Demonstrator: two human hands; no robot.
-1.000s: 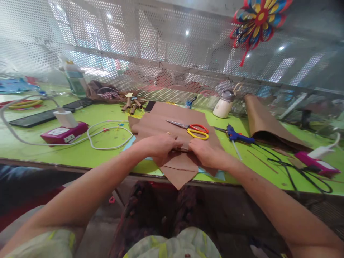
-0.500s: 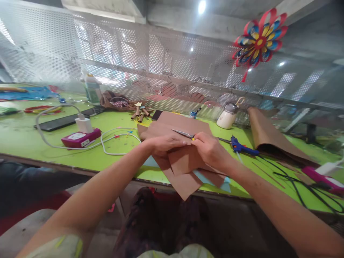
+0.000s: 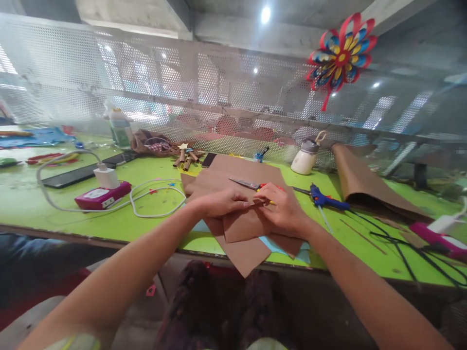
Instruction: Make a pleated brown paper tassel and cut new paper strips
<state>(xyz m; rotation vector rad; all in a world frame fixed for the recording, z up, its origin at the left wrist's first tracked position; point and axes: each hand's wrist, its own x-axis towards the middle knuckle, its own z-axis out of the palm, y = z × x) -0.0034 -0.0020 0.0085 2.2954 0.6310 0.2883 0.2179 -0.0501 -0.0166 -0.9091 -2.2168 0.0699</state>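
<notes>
Pale yellow-streaked top [image 3: 71,343], dark patterned lap cloth [image 3: 219,301]

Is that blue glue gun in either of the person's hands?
No, the blue glue gun lies untouched on the green table, while the left hand and right hand rest on brown paper.

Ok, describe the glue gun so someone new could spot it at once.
On the green table, look just right of the brown paper sheets at the near edge. The glue gun lies between the scissors and the rolled brown paper: the only blue tool, trailing a black cord.
</notes>
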